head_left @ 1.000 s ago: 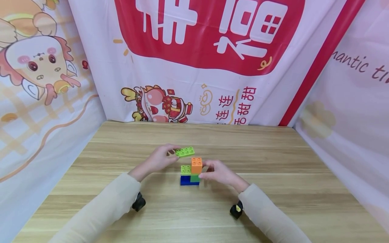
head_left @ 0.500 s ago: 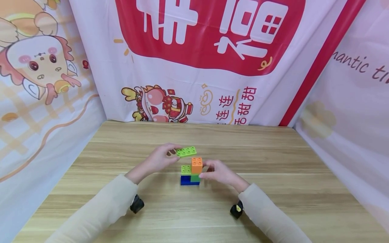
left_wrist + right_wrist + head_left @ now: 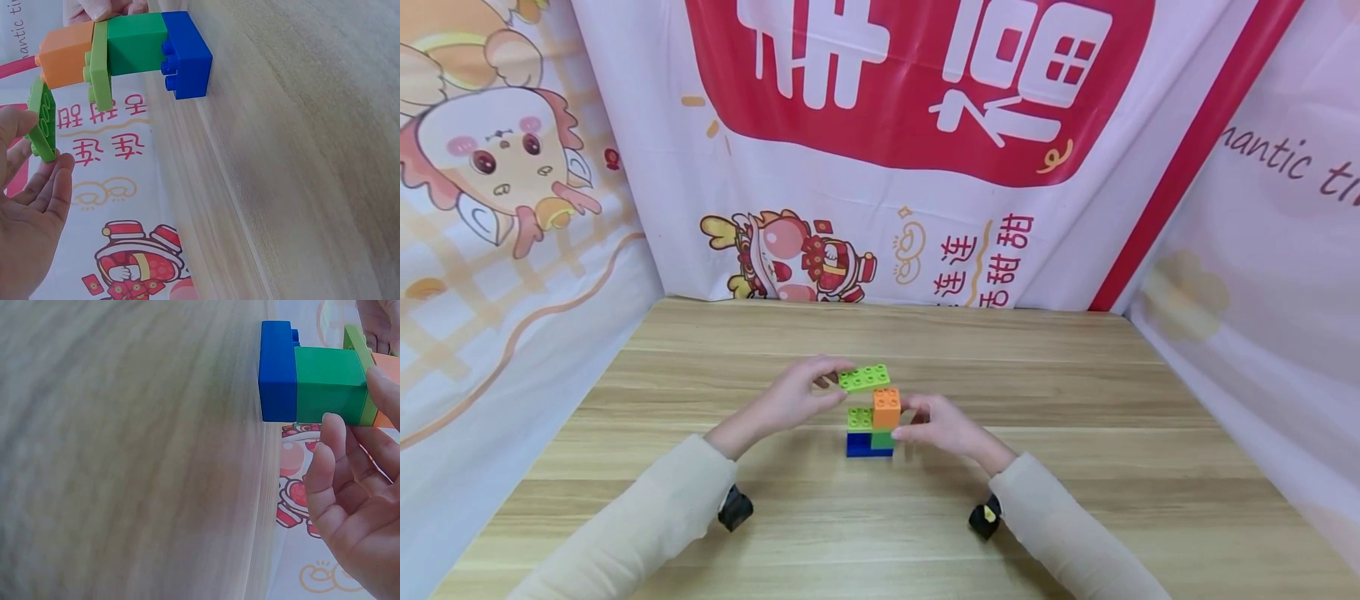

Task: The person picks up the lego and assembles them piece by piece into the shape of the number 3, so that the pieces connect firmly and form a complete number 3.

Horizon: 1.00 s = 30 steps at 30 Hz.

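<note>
A block stack stands on the table before me: a blue block (image 3: 859, 445) at the bottom, a green block (image 3: 328, 385) above its right part, then a lime plate (image 3: 859, 419) and an orange block (image 3: 886, 410) on top. My right hand (image 3: 943, 427) grips the stack from the right, thumb and fingers on opposite sides near its upper blocks. With thumb and fingers, my left hand (image 3: 796, 393) pinches one end of a second lime plate (image 3: 865, 378), studs up. This plate is held in the air near the orange block; in the left wrist view its edge lies close to that block's top.
The wooden table (image 3: 1037, 358) spreads around the stack. A printed cloth (image 3: 880, 192) hangs behind its far edge, and more cloths flank both sides. Black wrist cameras (image 3: 735, 508) hang below both sleeves.
My left hand has carried the lime plate a little to the right, closer to above the orange block. My right hand and the stack have stayed nearly still.
</note>
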### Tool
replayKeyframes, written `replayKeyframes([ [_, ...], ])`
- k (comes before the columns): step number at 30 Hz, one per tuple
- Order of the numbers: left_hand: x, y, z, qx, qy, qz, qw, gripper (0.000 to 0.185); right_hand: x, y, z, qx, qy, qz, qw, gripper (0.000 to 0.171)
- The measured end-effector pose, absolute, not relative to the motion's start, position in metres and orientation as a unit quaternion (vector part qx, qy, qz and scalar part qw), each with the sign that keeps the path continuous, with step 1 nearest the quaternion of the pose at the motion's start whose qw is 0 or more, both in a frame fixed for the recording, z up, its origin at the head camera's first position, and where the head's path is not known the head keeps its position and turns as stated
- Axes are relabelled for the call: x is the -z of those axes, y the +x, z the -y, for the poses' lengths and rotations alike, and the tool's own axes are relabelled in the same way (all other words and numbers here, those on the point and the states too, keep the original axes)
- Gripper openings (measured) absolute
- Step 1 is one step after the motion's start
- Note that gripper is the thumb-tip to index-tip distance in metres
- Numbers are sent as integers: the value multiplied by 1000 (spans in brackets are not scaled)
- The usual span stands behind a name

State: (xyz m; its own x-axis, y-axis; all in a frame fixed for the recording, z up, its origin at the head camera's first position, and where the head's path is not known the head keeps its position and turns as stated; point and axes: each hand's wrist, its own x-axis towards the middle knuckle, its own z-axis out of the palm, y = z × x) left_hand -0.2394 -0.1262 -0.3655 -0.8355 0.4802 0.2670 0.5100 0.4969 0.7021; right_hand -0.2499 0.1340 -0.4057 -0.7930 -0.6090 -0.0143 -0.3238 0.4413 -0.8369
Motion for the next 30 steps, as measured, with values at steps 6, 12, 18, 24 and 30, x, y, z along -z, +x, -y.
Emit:
replayKeyframes([
  [6,364,-237,125,411,-307,858,12,40,405,-249,-134,448,-275,-835,162,40],
  [12,362,-233,122,410,-310,858,-8,39,396,-242,-131,440,-280,-839,154,38],
  [18,362,-231,120,395,-317,862,-11,38,398,-244,-131,440,-280,-839,156,38],
  [24,359,-228,120,369,-326,870,-9,39,406,-250,-134,446,-282,-834,160,39],
  [30,357,-227,119,354,-341,871,-4,39,406,-250,-134,445,-283,-835,158,36],
])
